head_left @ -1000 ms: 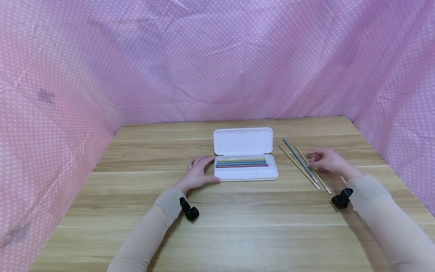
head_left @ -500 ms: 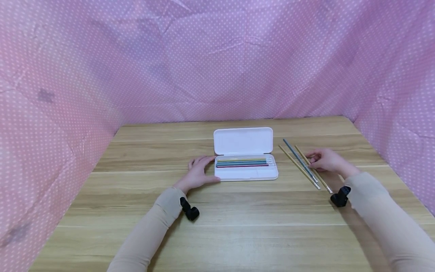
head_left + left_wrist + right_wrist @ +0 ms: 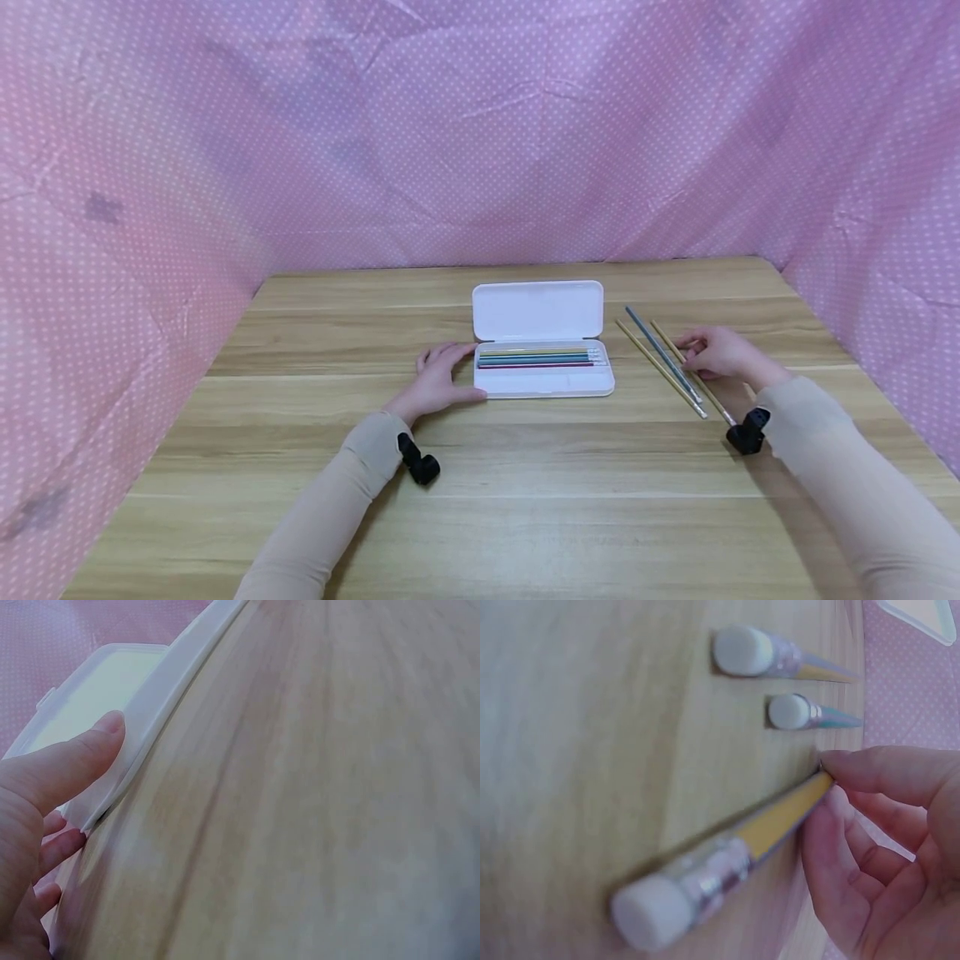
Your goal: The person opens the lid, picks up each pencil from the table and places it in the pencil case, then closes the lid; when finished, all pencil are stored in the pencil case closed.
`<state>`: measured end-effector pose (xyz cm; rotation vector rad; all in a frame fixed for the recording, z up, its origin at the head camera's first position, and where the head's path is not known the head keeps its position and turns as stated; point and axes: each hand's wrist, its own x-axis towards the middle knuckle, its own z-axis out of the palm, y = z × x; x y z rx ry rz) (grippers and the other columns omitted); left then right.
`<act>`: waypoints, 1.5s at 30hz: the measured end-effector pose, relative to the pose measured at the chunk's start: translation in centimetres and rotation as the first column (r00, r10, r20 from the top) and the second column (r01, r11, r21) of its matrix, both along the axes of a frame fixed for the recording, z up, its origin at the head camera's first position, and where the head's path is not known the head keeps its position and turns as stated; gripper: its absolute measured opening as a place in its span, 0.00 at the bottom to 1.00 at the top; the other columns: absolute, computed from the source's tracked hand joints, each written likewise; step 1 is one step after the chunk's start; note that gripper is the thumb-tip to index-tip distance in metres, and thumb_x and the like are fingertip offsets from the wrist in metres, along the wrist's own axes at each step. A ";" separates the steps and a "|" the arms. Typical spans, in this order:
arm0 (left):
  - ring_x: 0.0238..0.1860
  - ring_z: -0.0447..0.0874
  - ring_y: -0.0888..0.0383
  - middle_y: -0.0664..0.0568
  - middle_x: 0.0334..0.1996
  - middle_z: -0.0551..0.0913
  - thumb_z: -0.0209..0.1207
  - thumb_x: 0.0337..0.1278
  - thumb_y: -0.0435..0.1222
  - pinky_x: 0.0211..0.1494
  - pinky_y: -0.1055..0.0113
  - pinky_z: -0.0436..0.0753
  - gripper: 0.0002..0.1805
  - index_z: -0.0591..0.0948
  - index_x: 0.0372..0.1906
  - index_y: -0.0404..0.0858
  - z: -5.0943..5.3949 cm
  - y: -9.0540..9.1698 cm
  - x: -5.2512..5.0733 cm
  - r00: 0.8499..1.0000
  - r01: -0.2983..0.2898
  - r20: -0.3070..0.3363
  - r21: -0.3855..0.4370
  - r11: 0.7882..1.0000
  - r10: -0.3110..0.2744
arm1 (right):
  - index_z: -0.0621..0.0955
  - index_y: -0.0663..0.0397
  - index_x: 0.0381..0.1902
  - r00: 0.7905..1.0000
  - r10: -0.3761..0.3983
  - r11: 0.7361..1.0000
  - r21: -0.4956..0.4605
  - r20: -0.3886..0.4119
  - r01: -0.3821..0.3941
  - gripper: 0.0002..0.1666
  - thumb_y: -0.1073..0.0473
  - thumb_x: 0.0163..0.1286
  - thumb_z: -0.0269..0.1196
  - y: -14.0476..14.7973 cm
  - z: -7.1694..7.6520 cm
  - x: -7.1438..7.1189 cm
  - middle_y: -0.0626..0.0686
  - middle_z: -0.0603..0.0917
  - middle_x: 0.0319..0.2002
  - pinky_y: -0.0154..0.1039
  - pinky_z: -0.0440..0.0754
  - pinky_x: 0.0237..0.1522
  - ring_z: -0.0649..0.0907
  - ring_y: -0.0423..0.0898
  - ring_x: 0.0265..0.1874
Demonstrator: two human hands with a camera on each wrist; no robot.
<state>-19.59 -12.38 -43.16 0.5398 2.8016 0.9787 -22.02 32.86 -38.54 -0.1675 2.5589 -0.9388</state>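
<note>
Pinching with thumb and fingertip, your right hand holds a slim yellow pencil with a white eraser, the rightmost of three slanting across the wood-grain table. Just left of it lie a slim blue-green pencil and a second yellow pencil, eraser ends toward you. Your left hand spreads thumb and fingers wide, touching the left end of the open white plastic case; inside, yellow, blue-green and red pencils lie side by side.
</note>
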 end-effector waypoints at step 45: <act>0.71 0.52 0.45 0.48 0.67 0.68 0.71 0.42 0.50 0.71 0.44 0.36 0.47 0.64 0.70 0.43 0.6 -0.1 -0.2 1.000 -0.004 0.010 -0.016 1.000 0.004 | 0.73 0.77 0.54 0.980 0.011 1.000 0.001 -0.199 -0.011 0.27 0.70 0.55 0.60 -1.0 2.4 0.3 0.51 0.78 0.29 0.30 0.73 0.20 0.72 0.34 0.18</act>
